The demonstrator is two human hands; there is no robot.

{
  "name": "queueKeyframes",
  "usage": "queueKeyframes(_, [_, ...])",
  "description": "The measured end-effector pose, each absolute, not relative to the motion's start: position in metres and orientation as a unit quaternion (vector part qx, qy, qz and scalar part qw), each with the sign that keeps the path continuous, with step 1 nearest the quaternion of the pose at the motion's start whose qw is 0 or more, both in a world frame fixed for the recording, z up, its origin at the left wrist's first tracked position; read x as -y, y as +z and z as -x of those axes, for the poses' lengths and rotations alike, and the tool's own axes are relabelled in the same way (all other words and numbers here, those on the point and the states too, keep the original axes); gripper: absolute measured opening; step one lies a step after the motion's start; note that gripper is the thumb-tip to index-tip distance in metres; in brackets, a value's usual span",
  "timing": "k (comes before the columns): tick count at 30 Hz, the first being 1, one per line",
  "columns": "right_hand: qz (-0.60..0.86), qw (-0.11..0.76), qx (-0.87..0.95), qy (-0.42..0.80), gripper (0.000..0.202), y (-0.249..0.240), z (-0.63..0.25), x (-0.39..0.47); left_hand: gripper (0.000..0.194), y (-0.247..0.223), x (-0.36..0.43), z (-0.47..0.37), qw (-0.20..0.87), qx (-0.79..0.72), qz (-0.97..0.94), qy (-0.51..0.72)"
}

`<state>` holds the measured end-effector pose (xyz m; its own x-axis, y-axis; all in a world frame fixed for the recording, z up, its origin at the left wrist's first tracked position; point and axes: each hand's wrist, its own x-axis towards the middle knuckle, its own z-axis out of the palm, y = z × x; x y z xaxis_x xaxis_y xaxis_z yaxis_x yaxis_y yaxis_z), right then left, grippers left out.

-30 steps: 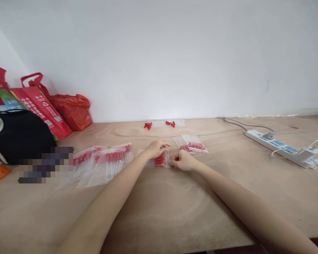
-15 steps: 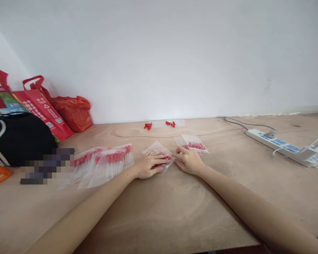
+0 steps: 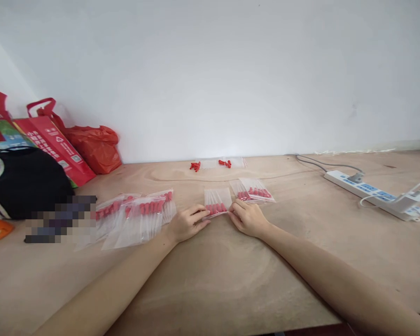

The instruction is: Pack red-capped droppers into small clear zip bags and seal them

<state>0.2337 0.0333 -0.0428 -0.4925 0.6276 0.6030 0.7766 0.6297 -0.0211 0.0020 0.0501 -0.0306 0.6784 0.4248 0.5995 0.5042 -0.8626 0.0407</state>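
Observation:
Between my two hands a small clear zip bag (image 3: 217, 196) lies on the wooden table, its near edge towards me. Inside it, several red-ended thin sticks stand in a row. My left hand (image 3: 189, 223) pinches the bag's near left corner. My right hand (image 3: 247, 218) pinches the near right corner, fingers bent. Just beyond my right hand rest more clear bags (image 3: 254, 189) with red-ended contents. To the left of my left hand lies a spread of filled clear bags (image 3: 140, 219), overlapping one another.
Small red pieces (image 3: 195, 166) and a clear bag with red pieces (image 3: 225, 163) lie near the wall. A white power strip (image 3: 374, 193) with plugs and cables is at the right. Red shopping bags (image 3: 56, 144) and a black bag (image 3: 28, 182) stand at the left.
The bag between my hands has turned from a slant to straight. My left hand has moved off its middle to the near left corner, uncovering the red ends.

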Motion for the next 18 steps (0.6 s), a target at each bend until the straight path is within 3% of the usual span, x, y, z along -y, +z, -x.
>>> queueKeyframes(9, [0.375,0.309,0.860,-0.157,0.021,-0.041,-0.242,-0.038,0.025,-0.036,-0.061,0.002,0.210,0.238,0.906,-0.280])
queueKeyframes(18, [0.327,0.315,0.857,-0.243,0.020,-0.043,-0.227,-0.040,0.022,-0.035,-0.061,-0.002,0.180,0.216,0.914,-0.294])
